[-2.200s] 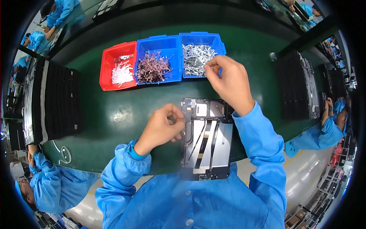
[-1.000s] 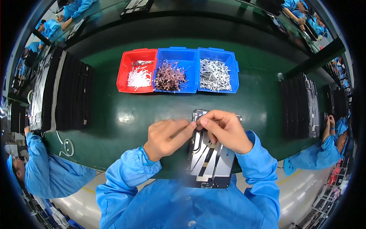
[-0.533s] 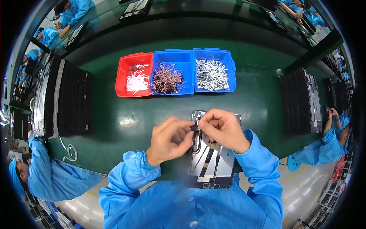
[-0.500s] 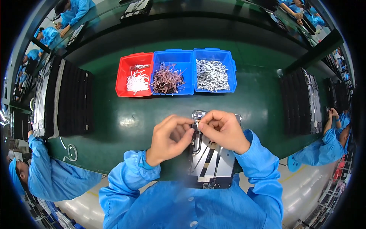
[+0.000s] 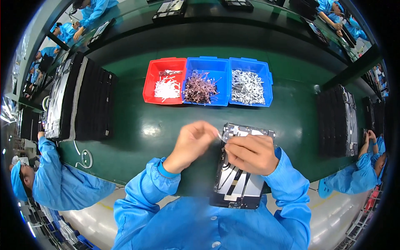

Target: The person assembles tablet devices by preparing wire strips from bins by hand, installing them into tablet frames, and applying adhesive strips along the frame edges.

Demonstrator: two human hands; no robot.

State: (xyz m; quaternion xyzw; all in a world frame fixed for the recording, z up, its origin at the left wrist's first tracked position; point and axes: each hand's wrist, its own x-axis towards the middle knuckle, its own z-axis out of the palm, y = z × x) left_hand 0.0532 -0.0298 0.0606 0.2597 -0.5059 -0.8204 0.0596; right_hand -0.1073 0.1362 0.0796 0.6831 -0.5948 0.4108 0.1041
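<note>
An opened tablet (image 5: 253, 188) lies on the green bench in front of me, its inner parts showing: silver plates, dark flat cables and a board at the far end. My right hand (image 5: 252, 154) is closed over its upper half, thumb and fingers pinched at the left edge. From that pinch a small thin white strip (image 5: 221, 136) sticks out toward my left hand (image 5: 192, 146). The left fingertips, slightly blurred, close on the strip's other end, just left of the tablet. The right hand hides part of the tablet's middle.
Beyond the tablet stand a red bin (image 5: 148, 83) of white strips, a blue bin (image 5: 223, 71) of brownish cables and another blue bin (image 5: 268, 89) of silvery-white pieces. Dark stacks of tablets (image 5: 93, 100) flank me, with another stack (image 5: 333, 121) at right. Co-workers sit both sides.
My left fingers, apart before, have come together at the white strip. The right hand has turned flatter over the tablet. The whole view has shifted, so the bench appears farther right.
</note>
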